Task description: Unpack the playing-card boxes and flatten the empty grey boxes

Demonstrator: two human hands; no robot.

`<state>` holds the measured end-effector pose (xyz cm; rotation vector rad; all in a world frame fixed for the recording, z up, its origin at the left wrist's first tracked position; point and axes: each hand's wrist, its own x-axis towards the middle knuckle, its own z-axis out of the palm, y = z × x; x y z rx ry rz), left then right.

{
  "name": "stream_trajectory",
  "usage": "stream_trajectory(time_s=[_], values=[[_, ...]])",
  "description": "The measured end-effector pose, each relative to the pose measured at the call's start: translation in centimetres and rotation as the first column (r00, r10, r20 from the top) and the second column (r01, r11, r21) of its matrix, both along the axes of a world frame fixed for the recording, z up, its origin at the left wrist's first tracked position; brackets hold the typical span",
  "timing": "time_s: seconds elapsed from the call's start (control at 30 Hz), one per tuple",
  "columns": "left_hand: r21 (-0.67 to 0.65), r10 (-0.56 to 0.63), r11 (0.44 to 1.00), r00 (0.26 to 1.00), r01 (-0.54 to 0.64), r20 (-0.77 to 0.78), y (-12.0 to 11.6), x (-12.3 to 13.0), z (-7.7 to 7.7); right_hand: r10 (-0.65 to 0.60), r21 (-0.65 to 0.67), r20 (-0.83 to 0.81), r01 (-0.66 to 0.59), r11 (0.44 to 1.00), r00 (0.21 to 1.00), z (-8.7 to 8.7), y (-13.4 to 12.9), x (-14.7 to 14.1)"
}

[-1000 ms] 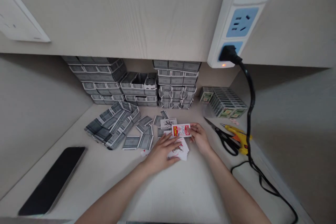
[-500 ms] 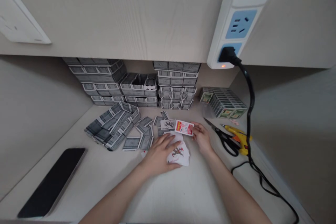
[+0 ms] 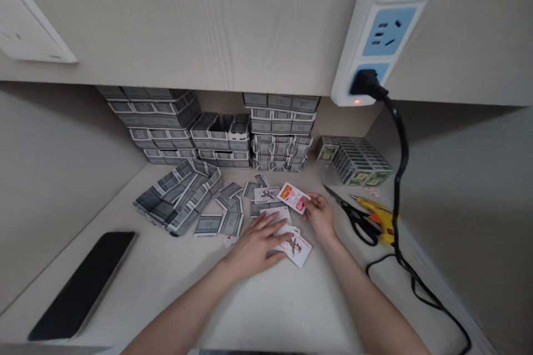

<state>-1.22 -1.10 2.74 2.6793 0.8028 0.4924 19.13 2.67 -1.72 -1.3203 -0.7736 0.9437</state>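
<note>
Red and white with a yellow patch at its far end, the printed card [image 3: 293,196] is clamped between the thumb and fingers of the right hand [image 3: 320,216], as I read it over my head feed; I cannot tell whether its edge touches the desk [image 3: 258,310]. It slants, near end in the grip, far end beside a black-and-white joker [image 3: 266,194] lying face up. I have the left hand [image 3: 256,244] palm down, its fingers slightly apart and resting over a spread of white-faced cards [image 3: 284,213], gripping nothing that I can make out. From beneath those fingers a coloured joker [image 3: 298,249] sticks out towards the right forearm.

Left of that hand I see loose grey-backed cards [image 3: 230,222], some overlapping, then an open tray built of folded cards [image 3: 204,195]. Behind stand three stacks of similar card-built boxes [image 3: 281,122], the middle one lowest. Well to the right I get black scissors [image 3: 357,223] with their blades closed, next to a yellow glue gun [image 3: 387,221], and a black cable [image 3: 402,138] dropping past it from the power strip [image 3: 383,30]. Near the left edge a dark phone [image 3: 85,283] lies flat
</note>
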Motion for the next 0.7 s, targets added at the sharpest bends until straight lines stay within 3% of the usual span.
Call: stream_trajectory(time_s=[0.33,0.53,0.7], values=[[-0.034,0.147,0.989,0.988,-0.146,0.050,-0.4,0.5,-0.6,0.005,0.017,-0.002,-0.005,1.000,1.000,-0.2,0.0,-0.1],[-0.096,0.151,0.984,0.988,-0.150,0.005,-0.3,0.5,-1.3,-0.002,0.023,-0.024,0.003,1.000,1.000,0.2,-0.1,-0.2],[-0.130,0.092,0.988,0.995,-0.086,0.038,-1.0,1.1,-0.9,-0.024,0.019,-0.010,0.024,1.000,1.000,0.2,-0.2,-0.2]])
